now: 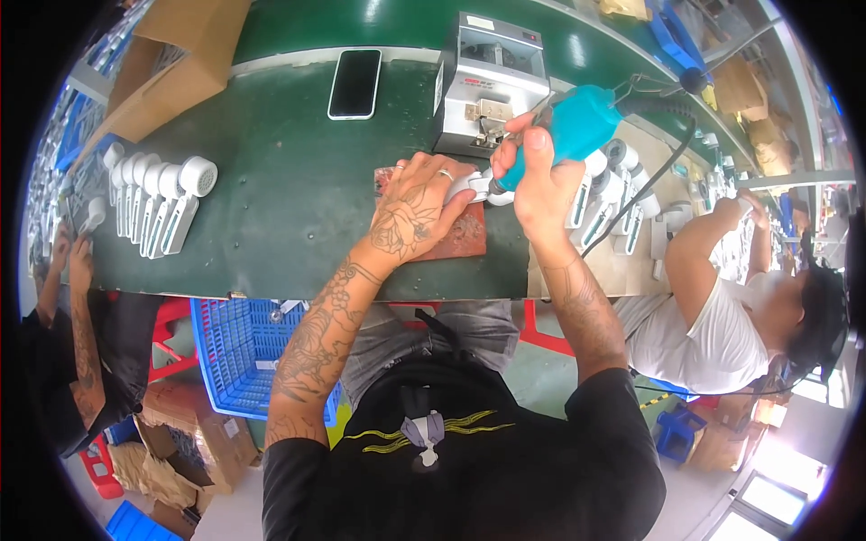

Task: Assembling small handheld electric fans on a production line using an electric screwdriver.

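My right hand (544, 185) is wrapped round a teal electric screwdriver (577, 126), which hangs from a hook and has a dark coiled cord. Its tip points down and left at a white plastic piece (481, 187). With its fingers over that piece, my left hand (410, 206) presses it down on a worn reddish-brown pad (456, 242). Most of the piece is hidden under my hands, but it resembles the white shower heads nearby. Just beyond my hands stands a grey box-shaped screw feeder (496, 81).
On the green bench (280, 216), several white shower heads (162, 198) lie in a row at left, with more (609, 203) at right. A phone (354, 84) lies at the back, beside a carton (171, 68). Co-workers (722, 298) sit either side; a blue basket (234, 361) stands below.
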`<state>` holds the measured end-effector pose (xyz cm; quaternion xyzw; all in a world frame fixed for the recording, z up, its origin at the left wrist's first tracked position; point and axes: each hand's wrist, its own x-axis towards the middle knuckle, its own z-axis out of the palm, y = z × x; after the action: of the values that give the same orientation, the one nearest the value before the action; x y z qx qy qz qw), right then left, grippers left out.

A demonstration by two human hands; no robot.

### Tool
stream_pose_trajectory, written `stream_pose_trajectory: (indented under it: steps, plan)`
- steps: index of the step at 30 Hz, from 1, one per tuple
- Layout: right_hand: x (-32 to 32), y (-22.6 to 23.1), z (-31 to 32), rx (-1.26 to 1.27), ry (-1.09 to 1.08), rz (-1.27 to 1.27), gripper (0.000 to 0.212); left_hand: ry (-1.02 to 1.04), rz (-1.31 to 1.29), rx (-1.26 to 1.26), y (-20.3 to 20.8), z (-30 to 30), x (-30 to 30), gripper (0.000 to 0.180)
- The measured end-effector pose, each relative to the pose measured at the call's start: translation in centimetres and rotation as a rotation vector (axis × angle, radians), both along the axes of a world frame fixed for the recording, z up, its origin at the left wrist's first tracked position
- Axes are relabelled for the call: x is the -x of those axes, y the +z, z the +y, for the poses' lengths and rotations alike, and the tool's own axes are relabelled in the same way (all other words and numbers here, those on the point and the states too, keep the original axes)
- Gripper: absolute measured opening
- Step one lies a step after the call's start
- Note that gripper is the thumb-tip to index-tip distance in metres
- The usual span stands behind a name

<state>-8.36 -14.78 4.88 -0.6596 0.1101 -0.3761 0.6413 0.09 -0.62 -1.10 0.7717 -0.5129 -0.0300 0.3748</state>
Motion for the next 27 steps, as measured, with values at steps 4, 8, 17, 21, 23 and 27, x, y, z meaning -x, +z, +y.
stream_pose_trajectory:
  steps: [4,8,17,21,23,27]
  plan:
    - [0.2,-1.4,-0.6,0.031,0.016,0.022,0.038,-0.024,0.013,-0.024,0.5,-0.3,0.0,0.033]
    - [-0.3,-1.6,-0.4,0.05,0.021,0.021,0.036,0.002,-0.007,0.042,0.9,-0.2,-0.1,0.033]
    - [3.2,0.9,-0.4,-0.305,-0.064,-0.248,0.055,-0.137,-0.542,0.113,-0.2,2.0,1.0,0.031]
    - [7.1,2.8,1.5,-0.209,-0.025,-0.316,0.067,0.208,-0.241,0.031,3.4,9.8,-1.0,0.032]
    - [9.0,1.9,1.9,-0.191,-0.032,-0.303,0.068,0.504,-0.322,0.11,1.3,15.5,-4.3,0.023]
    - [10.4,0.2,2.7,-0.274,-0.038,-0.206,0.066,0.916,-0.457,-0.07,-1.8,25.0,-9.8,0.029]
